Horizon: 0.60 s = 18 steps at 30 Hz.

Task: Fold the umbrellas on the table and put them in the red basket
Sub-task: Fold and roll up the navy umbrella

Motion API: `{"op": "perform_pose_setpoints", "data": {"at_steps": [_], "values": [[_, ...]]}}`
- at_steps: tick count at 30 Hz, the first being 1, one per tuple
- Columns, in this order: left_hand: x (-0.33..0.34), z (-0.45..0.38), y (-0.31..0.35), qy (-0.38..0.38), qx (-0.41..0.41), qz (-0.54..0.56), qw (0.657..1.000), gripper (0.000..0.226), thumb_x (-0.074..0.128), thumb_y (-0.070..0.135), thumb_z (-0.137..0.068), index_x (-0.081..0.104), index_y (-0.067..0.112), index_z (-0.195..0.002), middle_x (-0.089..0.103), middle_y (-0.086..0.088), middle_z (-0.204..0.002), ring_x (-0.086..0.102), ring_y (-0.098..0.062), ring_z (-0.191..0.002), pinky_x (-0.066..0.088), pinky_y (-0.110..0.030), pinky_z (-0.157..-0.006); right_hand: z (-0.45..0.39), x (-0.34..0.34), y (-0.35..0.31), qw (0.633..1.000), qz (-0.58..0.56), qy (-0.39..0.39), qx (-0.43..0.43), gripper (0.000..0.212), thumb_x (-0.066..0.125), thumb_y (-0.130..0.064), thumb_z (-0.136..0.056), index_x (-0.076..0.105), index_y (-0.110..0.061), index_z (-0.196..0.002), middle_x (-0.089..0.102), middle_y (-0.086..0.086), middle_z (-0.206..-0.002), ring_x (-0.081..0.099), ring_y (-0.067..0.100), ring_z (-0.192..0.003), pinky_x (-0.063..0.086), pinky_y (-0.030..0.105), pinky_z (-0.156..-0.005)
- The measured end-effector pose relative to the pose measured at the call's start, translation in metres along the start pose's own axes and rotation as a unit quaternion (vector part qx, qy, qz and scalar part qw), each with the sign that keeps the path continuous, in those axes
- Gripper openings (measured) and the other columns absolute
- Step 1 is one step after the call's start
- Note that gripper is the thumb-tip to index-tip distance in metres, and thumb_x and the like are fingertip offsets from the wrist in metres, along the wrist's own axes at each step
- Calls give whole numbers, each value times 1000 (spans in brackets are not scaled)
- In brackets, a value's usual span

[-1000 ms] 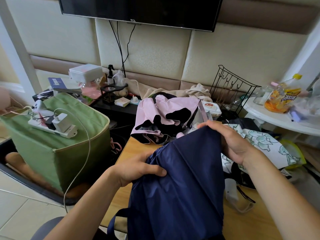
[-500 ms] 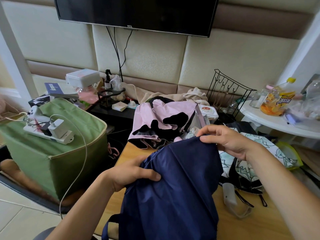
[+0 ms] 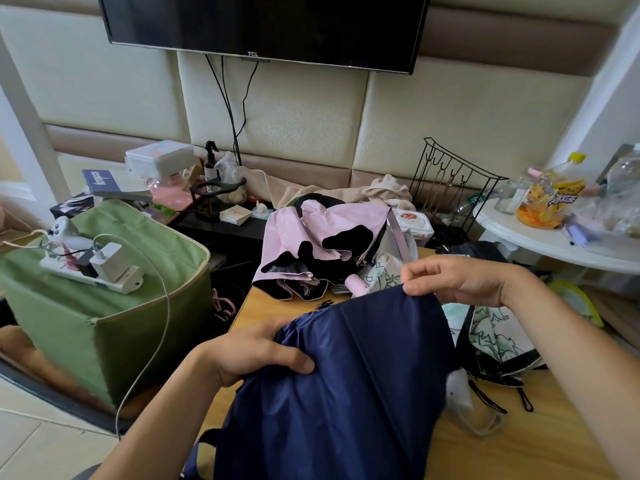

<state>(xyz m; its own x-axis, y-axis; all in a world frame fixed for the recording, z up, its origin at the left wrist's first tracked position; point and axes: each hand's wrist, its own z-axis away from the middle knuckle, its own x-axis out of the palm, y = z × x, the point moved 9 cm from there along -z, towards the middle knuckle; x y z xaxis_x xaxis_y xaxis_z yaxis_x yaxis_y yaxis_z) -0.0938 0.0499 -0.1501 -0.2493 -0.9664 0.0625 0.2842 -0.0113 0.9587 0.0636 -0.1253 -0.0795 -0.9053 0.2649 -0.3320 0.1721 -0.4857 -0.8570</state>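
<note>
Both hands hold the navy umbrella (image 3: 346,375): left hand (image 3: 252,355) grips its side, right hand (image 3: 460,278) pinches the top edge; gather pleats evenly.

Green box (image 3: 114,327), perhaps fabric

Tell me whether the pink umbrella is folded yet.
Not folded: the pink umbrella lies on the table, canopy loose and bunched, black lining showing.

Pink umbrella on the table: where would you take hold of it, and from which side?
Grip the pink umbrella by its stubby pink handle, which pokes out toward the person at the near edge. Come from the near side, over the wooden table; the canopy is loose, crumpled fabric and offers nothing firm.
</note>
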Motion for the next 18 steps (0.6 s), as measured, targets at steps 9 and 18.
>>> {"op": "perform_pose_setpoints", "data": {"at_steps": [9, 18], "values": [[2, -2, -4, -1, -9, 20, 1000, 46, 72, 2, -83, 65, 5, -129, 69, -15, -131, 65, -34, -123, 52, -40, -106, -6, -3, 34, 994, -106, 25, 9, 22, 82, -25, -84, 62, -18, -92, 59, 10, -79, 56, 18, -65, 45, 23, -54], [1, -8, -5, 58, -14, 174, 983, 42, 74, 6, -76, 72, 7, -117, 72, -21, -123, 72, -36, -108, 60, -40, -90, -6, -30, 15, 956, -221, 183, -53, 38, 65, -35, -92, 69, -10, -120, 76, 7, -113, 73, 19, -102, 58, 25, -84]]}}
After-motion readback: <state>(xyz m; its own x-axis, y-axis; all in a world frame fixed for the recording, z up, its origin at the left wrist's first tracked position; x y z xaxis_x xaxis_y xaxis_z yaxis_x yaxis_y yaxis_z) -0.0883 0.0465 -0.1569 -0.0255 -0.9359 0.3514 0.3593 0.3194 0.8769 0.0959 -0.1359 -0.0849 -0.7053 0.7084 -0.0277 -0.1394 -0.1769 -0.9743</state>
